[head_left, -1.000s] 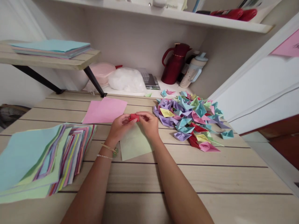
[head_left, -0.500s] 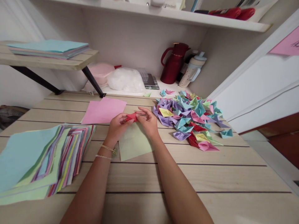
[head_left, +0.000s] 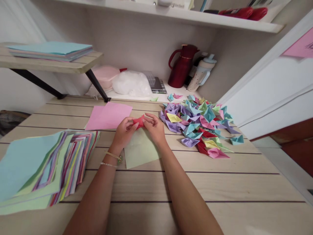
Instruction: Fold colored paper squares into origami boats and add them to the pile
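A small piece of folded red paper (head_left: pixel 139 122) is held up between my two hands, just above a pale green sheet (head_left: pixel 140 151) lying on the table. My left hand (head_left: pixel 124 131) pinches its left end between thumb and fingers. At the right end, my right hand (head_left: pixel 155 129) grips it with thumb and forefinger. Its exact folds are partly covered by my fingers. To the right lies a heap of folded paper boats (head_left: pixel 195 122) in purple, blue, pink, yellow, green and red.
Stacked coloured paper (head_left: pixel 34 163) covers the table's left side, with pink sheets (head_left: pixel 107 116) behind it. A small raised shelf (head_left: pixel 80 67) carries more paper (head_left: pixel 51 49). Against the back stand a red jug (head_left: pixel 181 68), a pale bottle (head_left: pixel 201 73) and a white plastic bag (head_left: pixel 132 84).
The red paper has been tilted and turned slightly, so more of it shows, with a point sticking up. My fingers have shifted a little around it.
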Available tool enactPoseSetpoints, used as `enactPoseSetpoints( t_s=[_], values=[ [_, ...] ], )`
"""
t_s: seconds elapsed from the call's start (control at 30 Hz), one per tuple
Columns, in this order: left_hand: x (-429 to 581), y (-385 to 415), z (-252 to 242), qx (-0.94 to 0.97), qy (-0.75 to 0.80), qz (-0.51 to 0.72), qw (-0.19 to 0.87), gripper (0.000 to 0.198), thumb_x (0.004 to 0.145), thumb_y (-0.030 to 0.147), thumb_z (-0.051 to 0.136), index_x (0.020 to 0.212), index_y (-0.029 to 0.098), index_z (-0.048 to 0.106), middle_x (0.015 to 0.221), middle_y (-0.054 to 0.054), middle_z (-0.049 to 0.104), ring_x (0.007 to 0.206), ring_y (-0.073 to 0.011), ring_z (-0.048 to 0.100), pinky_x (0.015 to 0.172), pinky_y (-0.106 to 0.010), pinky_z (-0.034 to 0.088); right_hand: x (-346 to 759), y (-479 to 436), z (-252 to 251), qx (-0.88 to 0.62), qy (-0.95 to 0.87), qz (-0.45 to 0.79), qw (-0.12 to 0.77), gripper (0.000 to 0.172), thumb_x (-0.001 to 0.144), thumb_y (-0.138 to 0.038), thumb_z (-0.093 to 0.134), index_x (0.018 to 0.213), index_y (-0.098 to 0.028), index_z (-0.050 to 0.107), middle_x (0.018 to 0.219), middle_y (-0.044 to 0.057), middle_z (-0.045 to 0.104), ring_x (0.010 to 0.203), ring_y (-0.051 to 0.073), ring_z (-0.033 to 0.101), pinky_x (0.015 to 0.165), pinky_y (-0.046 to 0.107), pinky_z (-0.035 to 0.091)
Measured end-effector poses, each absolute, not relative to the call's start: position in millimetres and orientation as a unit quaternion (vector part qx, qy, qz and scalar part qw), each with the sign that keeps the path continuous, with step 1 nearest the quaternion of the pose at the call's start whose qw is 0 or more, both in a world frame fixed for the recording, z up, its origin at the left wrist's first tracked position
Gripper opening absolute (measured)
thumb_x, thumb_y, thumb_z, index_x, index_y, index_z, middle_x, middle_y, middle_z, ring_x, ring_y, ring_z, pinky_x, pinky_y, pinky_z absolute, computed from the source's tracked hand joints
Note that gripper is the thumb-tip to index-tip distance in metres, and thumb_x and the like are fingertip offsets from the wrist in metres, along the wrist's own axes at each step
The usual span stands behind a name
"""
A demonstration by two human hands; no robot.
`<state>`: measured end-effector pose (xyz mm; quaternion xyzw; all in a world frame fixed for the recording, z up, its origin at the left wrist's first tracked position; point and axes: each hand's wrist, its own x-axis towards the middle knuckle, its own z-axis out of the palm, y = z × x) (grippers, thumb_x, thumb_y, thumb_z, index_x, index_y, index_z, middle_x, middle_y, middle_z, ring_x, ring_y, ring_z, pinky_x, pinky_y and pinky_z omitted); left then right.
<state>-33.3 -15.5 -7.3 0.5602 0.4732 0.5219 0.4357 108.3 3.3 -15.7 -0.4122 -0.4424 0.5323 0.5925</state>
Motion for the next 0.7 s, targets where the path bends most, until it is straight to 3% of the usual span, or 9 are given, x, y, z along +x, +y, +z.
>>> enactPoseSetpoints(
  t_s=[0.23, 0.57, 0.7],
  values=[
    [-33.6, -13.7, -8.7, 0.573, 0.471, 0.533, 0.408, 0.028, 0.075, 0.035, 0.066, 0.096, 0.018, 0.056, 0.099, -0.006, 0.066, 0.088, -0.0176, 0.064, 0.076, -0.027, 0.047, 107.5, 2.1, -12.4, -0.403, -0.457, 0.549, 0.572, 0.037, 0.068, -0.035, 0.07, 0.1, -0.019, 0.065, 0.07, 0.0, 0.07, 0.056, 0.011, 0.062, 0.063, 0.026, 0.054],
    [-31.1, -12.5, -8.5, 0.544, 0.492, 0.539, 0.414, 0.033, 0.071, 0.037, 0.07, 0.094, 0.018, 0.058, 0.093, -0.005, 0.067, 0.076, -0.0147, 0.063, 0.069, -0.025, 0.047, 107.4, -0.2, -7.0, -0.398, -0.455, 0.544, 0.582, 0.028, 0.066, -0.032, 0.067, 0.091, -0.019, 0.067, 0.061, -0.004, 0.065, 0.054, 0.01, 0.06, 0.06, 0.025, 0.054],
    [-31.0, -11.6, -10.2, 0.534, 0.493, 0.544, 0.419, 0.034, 0.071, 0.039, 0.07, 0.094, 0.017, 0.06, 0.095, -0.006, 0.067, 0.081, -0.0161, 0.063, 0.072, -0.026, 0.049, 106.9, 1.2, -7.0, -0.406, -0.451, 0.533, 0.59, 0.027, 0.067, -0.032, 0.066, 0.09, -0.018, 0.067, 0.064, -0.002, 0.067, 0.055, 0.01, 0.06, 0.06, 0.025, 0.054]
  ],
)
